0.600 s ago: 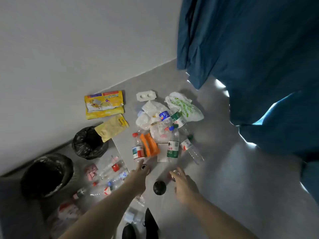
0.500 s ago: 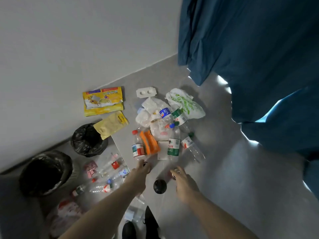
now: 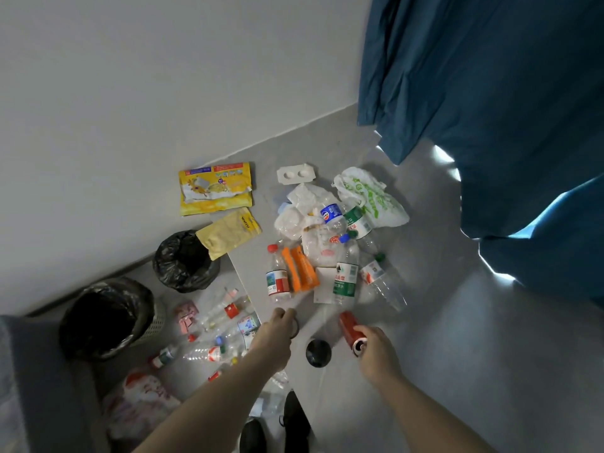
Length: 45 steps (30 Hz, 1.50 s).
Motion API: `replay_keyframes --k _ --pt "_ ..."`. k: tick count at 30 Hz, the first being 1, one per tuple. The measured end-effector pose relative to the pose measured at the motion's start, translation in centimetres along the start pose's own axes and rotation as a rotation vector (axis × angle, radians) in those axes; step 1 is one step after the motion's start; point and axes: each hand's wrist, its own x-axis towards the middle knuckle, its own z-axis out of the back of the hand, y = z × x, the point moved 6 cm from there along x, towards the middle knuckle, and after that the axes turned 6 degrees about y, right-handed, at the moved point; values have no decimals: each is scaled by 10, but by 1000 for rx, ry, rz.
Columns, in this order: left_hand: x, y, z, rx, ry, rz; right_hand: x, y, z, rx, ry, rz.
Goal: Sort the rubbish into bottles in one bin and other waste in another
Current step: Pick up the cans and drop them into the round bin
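A red can [image 3: 350, 329] is gripped by the right hand [image 3: 376, 353]; beside it, something dark and unclear is pinched by the left hand [image 3: 274, 335].

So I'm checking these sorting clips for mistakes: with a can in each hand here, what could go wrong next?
1. The right hand holds a red can, which is no bottle; dropping it with bottles would mis-sort it.
2. Its open top tilts sideways, so any leftover could drip on the floor.
3. The left hand holds a dark can mostly hidden by the fingers; the grip looks partial and it might slip.
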Motion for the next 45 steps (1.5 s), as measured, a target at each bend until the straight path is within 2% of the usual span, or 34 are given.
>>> replay_keyframes --k 7,12,15,18,24,27,31,36,41,45 --pt "-35 3 17 -38 -80 -5 -15 -21 27 167 -61 -169" --pt "-73 10 28 -37 -136 -9 -42 -35 31 10 -102 -196" --pt "-103 14 41 -61 -172 10 -66 -29 42 -25 -162 -153" --pt "-141 18 60 -133 -219 37 -98 0 59 57 -258 -68" --pt "-219 47 88 -223 -334 40 -174 92 71 240 -350 284" --pt "-248 75 93 -243 -360 64 -211 140 57 269 -350 471" --pt "-282 128 92 -309 -383 124 -246 200 17 231 -288 592" --pt "-322 204 94 -336 -411 152 -270 262 -53 108 -163 559" --pt "-352 290 97 -354 -365 168 -299 308 -117 -7 -90 466" --pt "-378 341 100 -340 -347 213 -317 339 -154 -79 -35 476"
